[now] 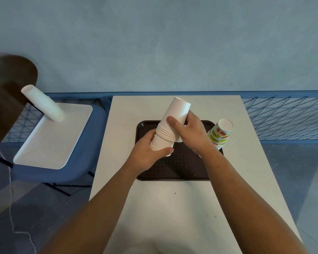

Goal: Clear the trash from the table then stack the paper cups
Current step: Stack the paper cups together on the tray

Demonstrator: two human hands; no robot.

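Both hands were clamped on the white paper cup stack (171, 123), held above the brown tray (182, 171) on the counter (173, 208). My left hand (149, 153) wrapped the lower end and my right hand (193, 134) gripped the upper part, thumb across the front. The stack was plain white, with a band of rolled rims bunched between my hands. Its long axis tilted from lower left, near me, up and away to the right, closed base uppermost. At the tray's right edge stood a printed cup stack (220, 132), base up, in green and orange shapes, any lettering too small to read. Off left, another white cup stack (43, 105) stood on a white tray (50, 140).
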